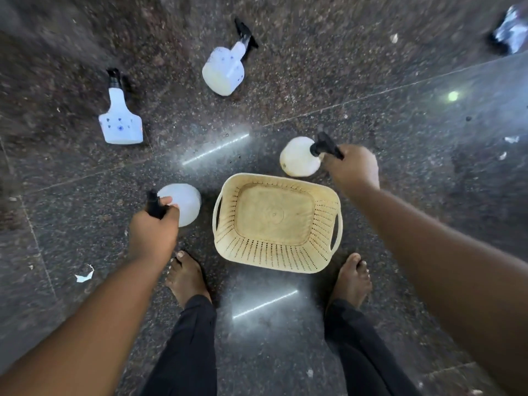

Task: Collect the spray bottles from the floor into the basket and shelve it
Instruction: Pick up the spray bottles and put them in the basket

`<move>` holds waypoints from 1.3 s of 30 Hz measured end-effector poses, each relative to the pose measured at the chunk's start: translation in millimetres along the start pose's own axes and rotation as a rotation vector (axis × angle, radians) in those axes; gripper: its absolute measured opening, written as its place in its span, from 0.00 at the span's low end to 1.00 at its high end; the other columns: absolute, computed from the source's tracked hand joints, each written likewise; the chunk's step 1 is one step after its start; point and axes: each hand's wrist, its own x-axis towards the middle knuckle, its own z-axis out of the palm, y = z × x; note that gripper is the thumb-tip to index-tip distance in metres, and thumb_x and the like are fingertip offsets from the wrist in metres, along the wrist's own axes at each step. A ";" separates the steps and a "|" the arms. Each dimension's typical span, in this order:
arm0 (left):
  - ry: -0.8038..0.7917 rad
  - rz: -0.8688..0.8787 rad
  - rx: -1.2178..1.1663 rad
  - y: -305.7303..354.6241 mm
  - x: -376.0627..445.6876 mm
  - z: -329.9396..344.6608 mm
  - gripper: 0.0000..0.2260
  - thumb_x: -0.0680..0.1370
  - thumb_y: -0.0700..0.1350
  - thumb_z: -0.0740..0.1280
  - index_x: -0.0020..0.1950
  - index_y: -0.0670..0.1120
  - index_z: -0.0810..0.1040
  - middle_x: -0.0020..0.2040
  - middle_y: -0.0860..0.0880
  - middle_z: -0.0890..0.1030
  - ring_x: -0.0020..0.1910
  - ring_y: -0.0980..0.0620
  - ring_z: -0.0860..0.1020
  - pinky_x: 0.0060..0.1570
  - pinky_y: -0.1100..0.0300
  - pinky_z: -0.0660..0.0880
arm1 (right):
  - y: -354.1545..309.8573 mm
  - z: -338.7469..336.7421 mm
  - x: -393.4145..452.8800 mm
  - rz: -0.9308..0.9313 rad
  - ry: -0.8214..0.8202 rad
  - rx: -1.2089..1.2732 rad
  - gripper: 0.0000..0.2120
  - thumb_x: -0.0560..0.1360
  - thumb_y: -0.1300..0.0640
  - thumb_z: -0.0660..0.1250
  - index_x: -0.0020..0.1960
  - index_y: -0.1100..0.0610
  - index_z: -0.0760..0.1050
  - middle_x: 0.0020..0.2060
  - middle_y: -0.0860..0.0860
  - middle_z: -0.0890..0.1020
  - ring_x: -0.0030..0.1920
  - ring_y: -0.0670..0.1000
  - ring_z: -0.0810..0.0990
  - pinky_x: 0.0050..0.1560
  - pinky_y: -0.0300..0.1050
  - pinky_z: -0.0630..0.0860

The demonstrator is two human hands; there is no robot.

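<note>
A cream perforated basket point(323, 252) stands empty on the dark stone floor between my bare feet. My left hand point(153, 234) grips the black trigger head of a white spray bottle point(183, 205), just left of the basket. My right hand point(353, 168) grips the black head of another white spray bottle point(297, 158), just beyond the basket's far right corner. Two more white bottles with blue print lie on their sides farther off: one at the far left point(120, 121), one at the far centre point(224, 71).
Small white paper scraps point(84, 277) lie on the floor at the left and at the far right point(511, 139). A crumpled bluish plastic item point(511, 31) sits at the top right corner. My bare feet point(187, 278) stand just in front of the basket.
</note>
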 end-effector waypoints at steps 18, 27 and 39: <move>-0.435 0.232 0.160 50.2 -120.9 41.7 0.09 0.73 0.50 0.69 0.51 0.48 0.80 0.37 0.55 0.77 0.43 0.47 0.78 0.38 0.60 0.67 | 16.8 -58.1 -191.1 0.025 0.089 0.001 0.10 0.75 0.45 0.65 0.42 0.51 0.78 0.32 0.45 0.75 0.36 0.51 0.76 0.35 0.44 0.67; -0.474 0.218 0.243 39.9 -71.1 122.3 0.04 0.73 0.45 0.68 0.43 0.48 0.74 0.32 0.54 0.74 0.31 0.55 0.72 0.27 0.63 0.62 | 36.6 17.9 -133.0 -0.018 -0.071 -0.093 0.11 0.77 0.47 0.60 0.50 0.53 0.77 0.39 0.49 0.74 0.42 0.55 0.77 0.38 0.46 0.71; -0.473 0.267 0.267 42.5 -46.1 146.8 0.05 0.74 0.43 0.65 0.38 0.47 0.73 0.29 0.52 0.72 0.27 0.54 0.70 0.25 0.61 0.60 | 64.2 38.8 -89.1 -0.039 -0.121 -0.101 0.12 0.76 0.50 0.61 0.55 0.51 0.79 0.42 0.53 0.79 0.42 0.56 0.77 0.39 0.47 0.73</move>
